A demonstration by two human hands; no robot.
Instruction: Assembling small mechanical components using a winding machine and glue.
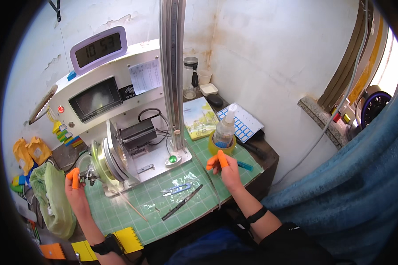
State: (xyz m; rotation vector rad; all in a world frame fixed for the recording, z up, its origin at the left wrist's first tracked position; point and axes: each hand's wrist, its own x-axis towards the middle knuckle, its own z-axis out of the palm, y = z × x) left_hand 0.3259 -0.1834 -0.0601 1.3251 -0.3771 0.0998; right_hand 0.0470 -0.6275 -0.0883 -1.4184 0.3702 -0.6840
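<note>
Well, the white metal machine (65,107): on a green gridded mat (200,171).
Pale-green round disc (101,165): mounted on the machine.
Left hand (77,194): left of the machine, orange-covered fingertips at a small silver metal fitting (91,175); cannot tell whether clamped.
Right hand (228,171): right of the machine, orange-covered fingers bent close together; cannot tell whether they hold anything.
Blue-handled metal snips (180,189): before the machine.

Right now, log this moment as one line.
left hand: at metal fitting, contact unclear | right hand: near spray bottle, grip unclear | green mat: blue snips, slim black tool
</note>
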